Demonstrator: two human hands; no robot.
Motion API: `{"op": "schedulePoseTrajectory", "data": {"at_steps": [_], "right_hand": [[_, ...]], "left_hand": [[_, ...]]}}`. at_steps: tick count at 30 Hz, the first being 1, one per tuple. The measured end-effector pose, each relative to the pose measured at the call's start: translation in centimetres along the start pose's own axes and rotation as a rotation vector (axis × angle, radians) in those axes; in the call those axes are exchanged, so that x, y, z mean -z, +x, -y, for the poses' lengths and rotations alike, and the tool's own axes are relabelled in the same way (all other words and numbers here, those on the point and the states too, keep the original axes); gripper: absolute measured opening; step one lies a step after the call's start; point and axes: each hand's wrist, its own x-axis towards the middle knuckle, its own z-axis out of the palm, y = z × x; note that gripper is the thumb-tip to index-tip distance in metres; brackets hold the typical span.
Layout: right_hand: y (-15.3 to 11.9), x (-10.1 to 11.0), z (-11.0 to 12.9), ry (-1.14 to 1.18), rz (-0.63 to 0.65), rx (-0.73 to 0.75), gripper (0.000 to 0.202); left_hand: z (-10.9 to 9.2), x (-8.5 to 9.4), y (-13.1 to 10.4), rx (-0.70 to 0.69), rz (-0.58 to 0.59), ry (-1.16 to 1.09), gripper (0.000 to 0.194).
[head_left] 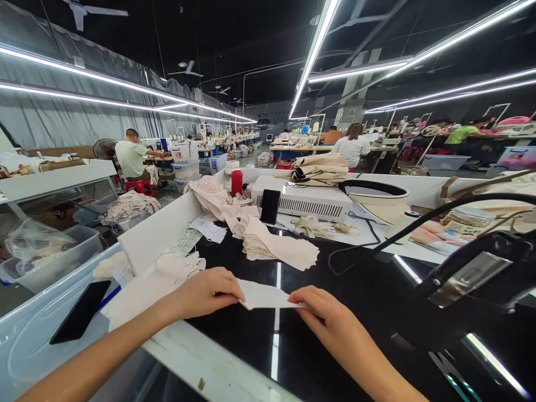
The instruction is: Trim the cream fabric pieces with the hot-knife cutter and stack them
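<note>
Between my two hands a small cream fabric piece (264, 295) is stretched over the glossy black tabletop (226, 340). My left hand (211, 290) pinches its left end between thumb and fingers. At the opposite end, my right hand (322, 307) grips the corner the same way. Just beyond lies a stack of cream fabric pieces (276, 245), fanned out on the table. More cream fabric (146, 290) rests beneath and beside my left forearm.
A black sewing machine (473, 285) stands at the right, with scissors (454, 377) near its base. Behind the stack are an upright phone (270, 206), a red bottle (237, 182) and a white vented box (301, 198). Another dark phone (81, 312) lies at left. Co-workers sit farther back.
</note>
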Motion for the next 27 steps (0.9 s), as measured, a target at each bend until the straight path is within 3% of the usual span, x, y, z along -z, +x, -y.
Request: {"op": "schedulePoseTrajectory", "data": {"at_steps": [2,5,11,15,18,23,27], "right_hand": [[-1.2,-0.8,-0.7,-0.082,0.076,0.053,0.025],[-2.4,-1.5,-1.3,-0.184,0.154,0.082,0.029],[-3.0,-1.8,-1.5,-0.268,0.198,0.128,0.033],[-3.3,-1.9,-1.4,-0.306,0.215,0.165,0.034],[-3.5,-1.8,-1.4,-0.336,0.202,0.183,0.034],[-3.8,-1.4,-1.5,-0.378,0.159,0.218,0.035],[-4.0,-0.9,-1.3,-0.337,0.169,0.115,0.034]], "left_hand": [[0.6,0.0,-1.2,-0.032,0.087,0.115,0.027],[0.9,-0.2,-2.1,0.021,0.050,0.177,0.036],[0.4,-1.9,-1.3,0.028,0.043,0.164,0.021],[0.4,-2.8,-1.2,0.074,0.122,0.173,0.038],[0.4,-2.7,-1.5,0.116,0.216,0.204,0.056],[0.7,-2.1,-2.0,0.189,0.289,0.222,0.063],[0.8,-1.6,-2.2,0.154,0.328,0.200,0.070]]}}
